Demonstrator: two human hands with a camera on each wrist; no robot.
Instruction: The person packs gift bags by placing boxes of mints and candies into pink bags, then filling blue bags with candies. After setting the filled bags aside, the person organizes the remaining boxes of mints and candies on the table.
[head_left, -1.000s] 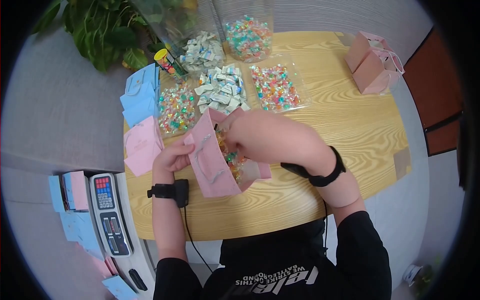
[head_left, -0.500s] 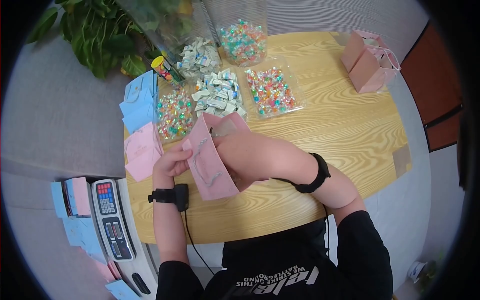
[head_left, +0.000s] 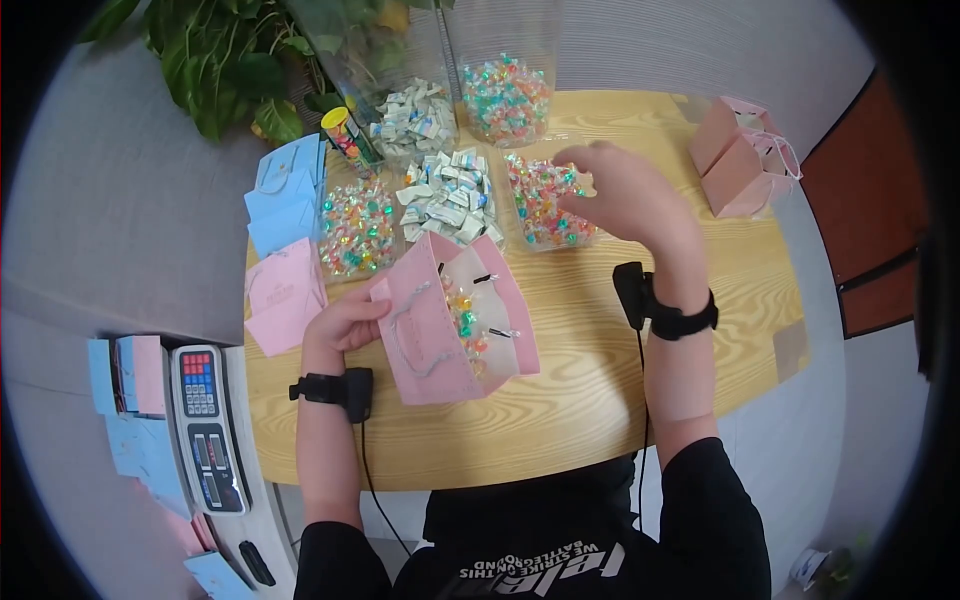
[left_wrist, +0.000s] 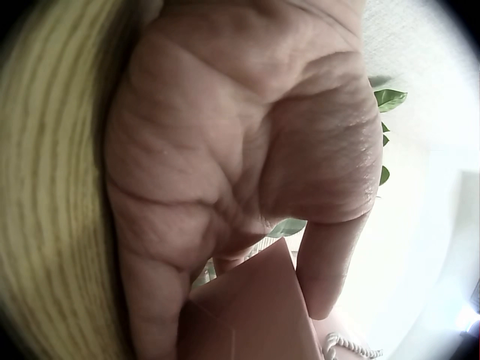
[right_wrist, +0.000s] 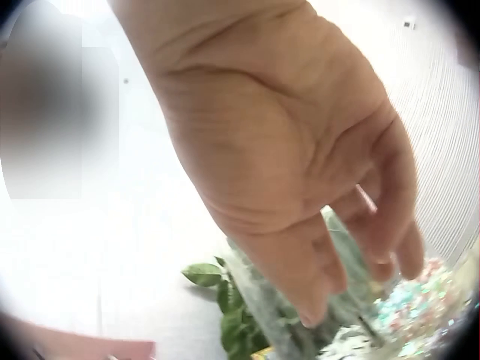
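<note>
A pink paper gift bag [head_left: 425, 350] leans tilted on the table, its mouth facing right, with wrapped candies [head_left: 467, 325] inside. My left hand [head_left: 345, 320] pinches the bag's left edge between thumb and fingers; the left wrist view shows the thumb [left_wrist: 326, 270] against the bag's pink corner [left_wrist: 251, 307]. Over the right-hand clear tray of colourful wrapped candies [head_left: 535, 225] hovers my right hand [head_left: 635, 195], fingers loosely bent and spread. In the right wrist view the palm [right_wrist: 277, 150] shows with nothing between the fingers.
White-packet sweets [head_left: 448, 200] and more candies [head_left: 355, 230] lie in trays alongside. Behind stand clear tubs of candies [head_left: 507, 100] and packets [head_left: 415, 120], plus a yellow-capped tube [head_left: 348, 138]. Blue bags [head_left: 285, 195] and pink bags [head_left: 285, 295] lie left; upright pink bags [head_left: 740, 165] stand far right.
My right hand has come out of the pink bag and moved forward and right, over the right candy tray. The left hand keeps its hold on the bag.
</note>
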